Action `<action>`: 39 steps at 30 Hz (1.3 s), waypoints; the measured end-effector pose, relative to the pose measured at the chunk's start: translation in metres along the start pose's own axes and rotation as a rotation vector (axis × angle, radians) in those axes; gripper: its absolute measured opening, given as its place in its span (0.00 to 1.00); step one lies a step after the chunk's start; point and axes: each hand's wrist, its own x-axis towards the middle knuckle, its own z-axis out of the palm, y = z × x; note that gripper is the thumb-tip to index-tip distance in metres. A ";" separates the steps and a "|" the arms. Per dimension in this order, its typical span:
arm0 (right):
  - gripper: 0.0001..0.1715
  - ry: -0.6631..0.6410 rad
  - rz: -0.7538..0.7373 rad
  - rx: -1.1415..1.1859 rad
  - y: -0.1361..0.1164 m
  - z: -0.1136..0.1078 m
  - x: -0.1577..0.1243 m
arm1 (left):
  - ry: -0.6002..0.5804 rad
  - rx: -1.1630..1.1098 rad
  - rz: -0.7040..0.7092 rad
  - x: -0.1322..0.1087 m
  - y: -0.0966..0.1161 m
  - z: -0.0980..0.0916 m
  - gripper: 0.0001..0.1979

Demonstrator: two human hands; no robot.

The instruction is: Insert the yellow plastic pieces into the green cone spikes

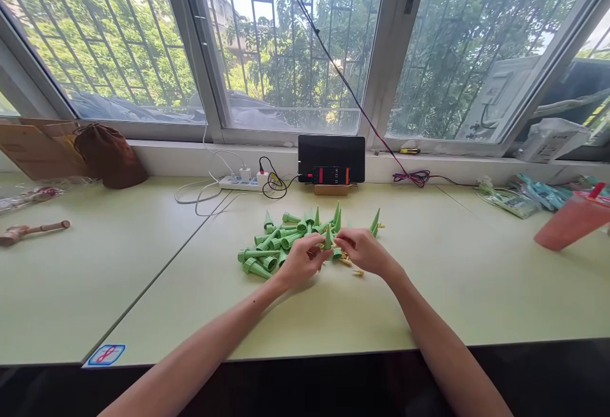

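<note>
A: Where is the green cone [328, 237] being held?
B: In the left hand [304, 259], whose thumb and fingers are clamped on it; the tip is pointed upward.
A: And how is the right hand [365, 249] placed?
B: It is held just beside the cone, with its fingers curled in towards it. Whether they are closed on a small piece cannot be told.
A: What is seen around the hands?
B: A pile of green cones [290, 239] is spread over the worktop [443, 290], mostly to the left of the held cone and behind it. Most are laid on their sides, while a few are stood with tips up. Small yellow pieces [358, 273] are scattered below and near the right hand.
A: What is set farther back?
B: A phone [332, 175] is propped upright in front of a black panel [331, 149], near the window wall. To its left, a white power strip [238, 183] is seen with plugs fitted.
A: And at the sides?
B: A brown bag [110, 156] is placed at the far left, and a red cup [574, 220] is seen tilted at the right.
</note>
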 end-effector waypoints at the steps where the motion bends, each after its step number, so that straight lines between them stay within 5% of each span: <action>1: 0.15 0.001 -0.001 -0.001 0.000 0.000 0.000 | 0.001 0.001 0.001 0.000 0.000 0.000 0.13; 39: 0.15 -0.001 0.002 -0.011 0.000 0.001 0.000 | -0.021 0.001 -0.015 -0.002 0.001 -0.001 0.12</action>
